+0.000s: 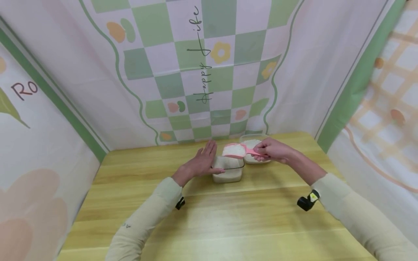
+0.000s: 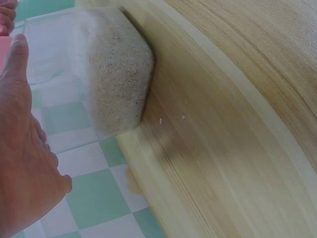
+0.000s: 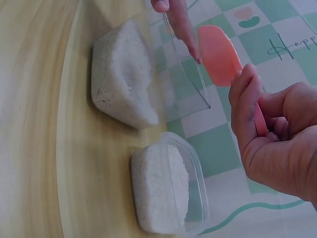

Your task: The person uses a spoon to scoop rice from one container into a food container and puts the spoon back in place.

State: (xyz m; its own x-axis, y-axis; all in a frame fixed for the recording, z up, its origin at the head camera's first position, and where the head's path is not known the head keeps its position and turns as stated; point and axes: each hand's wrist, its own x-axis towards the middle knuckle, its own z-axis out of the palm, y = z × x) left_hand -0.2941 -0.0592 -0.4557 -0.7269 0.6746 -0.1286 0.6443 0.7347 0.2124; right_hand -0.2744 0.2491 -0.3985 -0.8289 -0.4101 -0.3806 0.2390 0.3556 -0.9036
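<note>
My right hand [image 1: 272,149] grips the handle of a pink scoop [image 3: 218,55]. White rice fills the scoop, which is held above a clear container [image 1: 227,177] partly full of rice [image 3: 126,74]. The surface of that rice dips in the middle. My left hand [image 1: 204,161] lies along the left side of this container, fingers straight, thumb reaching over its front rim. Under my right hand stands a smaller clear tub [image 3: 163,193] with white rice in it, partly hidden by the hand in the head view.
Both containers stand near the back of the wooden table [image 1: 209,217], close to a checked green and white curtain [image 1: 186,72]. A few loose rice grains [image 2: 160,120] lie on the tabletop beside the larger container. Printed cloth hangs at both sides.
</note>
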